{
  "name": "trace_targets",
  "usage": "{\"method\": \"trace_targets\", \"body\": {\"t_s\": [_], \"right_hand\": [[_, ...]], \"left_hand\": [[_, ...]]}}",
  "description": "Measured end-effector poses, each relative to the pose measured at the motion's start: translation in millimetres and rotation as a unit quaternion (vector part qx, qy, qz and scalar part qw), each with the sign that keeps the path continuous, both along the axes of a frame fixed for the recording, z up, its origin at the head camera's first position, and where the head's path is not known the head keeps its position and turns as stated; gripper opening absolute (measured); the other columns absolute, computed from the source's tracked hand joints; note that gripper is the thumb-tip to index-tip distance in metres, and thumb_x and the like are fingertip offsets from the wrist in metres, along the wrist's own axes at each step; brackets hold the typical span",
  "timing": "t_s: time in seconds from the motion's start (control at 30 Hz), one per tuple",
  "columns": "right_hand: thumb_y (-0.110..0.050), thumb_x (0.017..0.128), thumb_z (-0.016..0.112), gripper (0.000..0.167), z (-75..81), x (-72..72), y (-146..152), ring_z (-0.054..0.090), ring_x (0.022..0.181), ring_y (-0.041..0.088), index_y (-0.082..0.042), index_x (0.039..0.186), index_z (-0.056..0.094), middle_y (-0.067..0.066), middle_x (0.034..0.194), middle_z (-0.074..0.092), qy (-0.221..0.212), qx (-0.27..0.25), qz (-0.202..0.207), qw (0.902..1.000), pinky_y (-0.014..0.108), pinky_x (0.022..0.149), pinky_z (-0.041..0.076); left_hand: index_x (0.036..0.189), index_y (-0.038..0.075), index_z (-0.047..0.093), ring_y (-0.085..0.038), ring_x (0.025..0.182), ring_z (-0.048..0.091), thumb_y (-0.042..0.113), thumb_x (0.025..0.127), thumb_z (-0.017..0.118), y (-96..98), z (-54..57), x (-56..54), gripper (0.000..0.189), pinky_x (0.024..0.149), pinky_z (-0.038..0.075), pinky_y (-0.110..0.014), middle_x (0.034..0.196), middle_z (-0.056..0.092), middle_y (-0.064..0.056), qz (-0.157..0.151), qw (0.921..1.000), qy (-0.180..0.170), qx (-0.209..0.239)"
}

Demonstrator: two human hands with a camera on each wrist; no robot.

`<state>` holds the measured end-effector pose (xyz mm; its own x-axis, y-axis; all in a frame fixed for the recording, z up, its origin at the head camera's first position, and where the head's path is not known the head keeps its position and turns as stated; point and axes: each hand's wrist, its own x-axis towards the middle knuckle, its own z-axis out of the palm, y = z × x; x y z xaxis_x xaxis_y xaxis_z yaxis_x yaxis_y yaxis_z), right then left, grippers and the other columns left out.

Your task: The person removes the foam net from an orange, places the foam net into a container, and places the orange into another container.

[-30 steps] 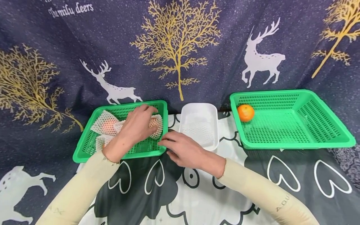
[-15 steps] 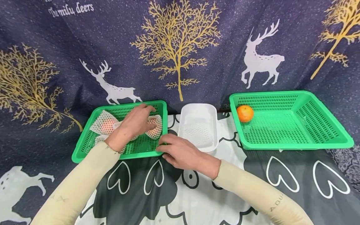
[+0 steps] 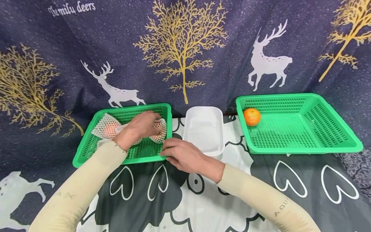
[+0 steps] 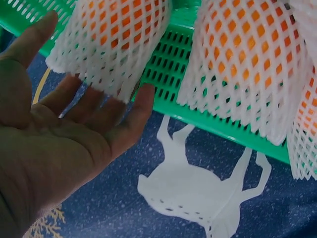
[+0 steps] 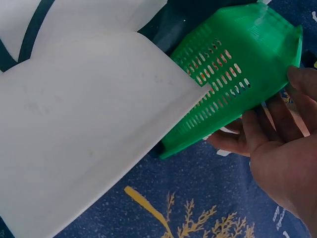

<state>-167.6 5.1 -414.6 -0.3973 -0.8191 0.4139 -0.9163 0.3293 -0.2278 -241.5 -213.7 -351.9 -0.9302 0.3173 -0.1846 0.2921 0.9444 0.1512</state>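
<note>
My left hand (image 3: 142, 125) reaches into the left green basket (image 3: 169, 111), its fingers at an orange in a white foam net (image 3: 159, 134) near the right end. In the left wrist view the thumb stands apart from that net (image 4: 114, 54), while the other fingers extend behind its loose edge. My right hand (image 3: 184, 154) holds the same basket at its front right corner. In the right wrist view its fingers curl over the basket's rim, with the thumb against the corner. More netted oranges (image 3: 108, 128) lie at the basket's left, partly hidden by the left arm.
A white plastic tray (image 3: 204, 148) stands between the two baskets. The right green basket (image 3: 307, 150) holds a bare orange (image 3: 252, 117) at its left wall. A dark cloth printed with deer and trees hangs behind; a patterned cloth covers the table.
My left hand has shifted slightly right and forward, closer about the netted orange. My right hand has moved a little left and down onto the basket's corner.
</note>
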Motion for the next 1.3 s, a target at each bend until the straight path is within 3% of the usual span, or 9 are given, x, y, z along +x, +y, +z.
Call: {"method": "trace_targets", "body": {"t_s": [0.6, 1.03, 1.3], "right_hand": [[-0.005, 0.096, 0.076, 0.024, -1.4, -1.8, -2, 0.062, 0.126, 0.017, -0.014, 0.118, 0.082, -0.001, 0.123, 0.071, -0.008, -0.009, 0.002, 0.9999, 0.025, 0.109, 0.048], [-0.004, 0.096, 0.076, 0.024, -1.5, 0.4, -1, 0.062, 0.127, 0.018, -0.013, 0.118, 0.082, 0.001, 0.122, 0.071, -0.016, -0.017, -0.002, 0.9997, 0.026, 0.110, 0.048], [-0.003, 0.096, 0.076, 0.023, -3.4, -0.2, -1, 0.062, 0.125, 0.018, -0.013, 0.116, 0.082, 0.001, 0.120, 0.071, -0.012, -0.030, 0.000, 0.9995, 0.025, 0.110, 0.048]], "left_hand": [[0.150, -0.004, 0.054, -0.044, 0.135, 0.056, 0.017, 0.088, 0.089, 2.9, -18.7, -12.2, 0.075, 0.109, 0.049, -0.055, 0.146, 0.059, -0.027, -0.015, 0.9988, -0.007, -0.047], [0.158, -0.001, 0.045, -0.045, 0.141, 0.051, 0.018, 0.085, 0.092, 4.8, -31.7, -18.3, 0.088, 0.114, 0.045, -0.056, 0.154, 0.052, -0.027, 0.002, 0.9985, -0.033, -0.044], [0.156, -0.002, 0.047, -0.045, 0.138, 0.053, 0.016, 0.083, 0.093, 4.0, -34.9, -19.5, 0.088, 0.113, 0.046, -0.056, 0.150, 0.056, -0.027, 0.002, 0.9988, -0.026, -0.043]]}}
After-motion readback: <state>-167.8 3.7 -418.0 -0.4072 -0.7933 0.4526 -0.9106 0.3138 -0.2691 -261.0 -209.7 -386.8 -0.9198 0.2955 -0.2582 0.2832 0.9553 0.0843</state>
